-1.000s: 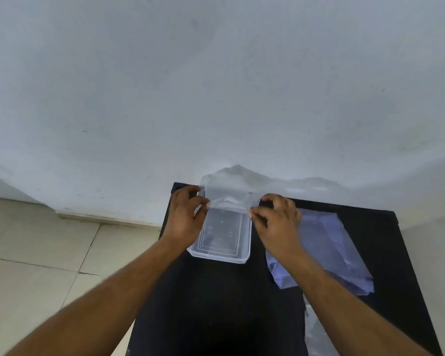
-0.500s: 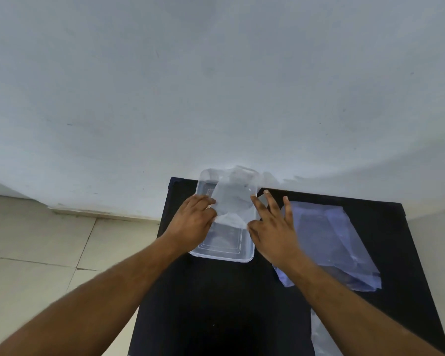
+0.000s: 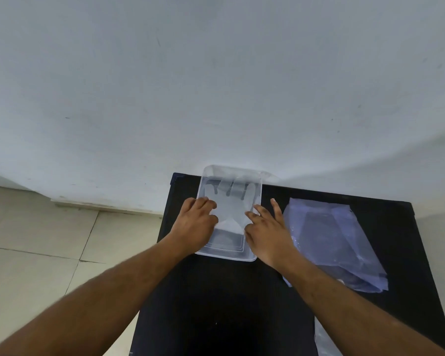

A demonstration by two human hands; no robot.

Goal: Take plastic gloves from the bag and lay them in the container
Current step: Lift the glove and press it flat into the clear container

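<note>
Between both hands' flattened, spread fingers (image 3: 261, 211), a thin glove (image 3: 230, 201) is lying inside the container (image 3: 226, 255); lifting away, static is likely dragging it out.

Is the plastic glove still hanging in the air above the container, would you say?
No, the glove lies flat inside the container, fingers pointing toward the wall.

At frame centre I see the container (image 3: 226, 255) on the table (image 3: 216, 304), a glove (image 3: 230, 201) lying inside it, my hands flanking it, the bag (image 3: 344, 242) to its right.
</note>
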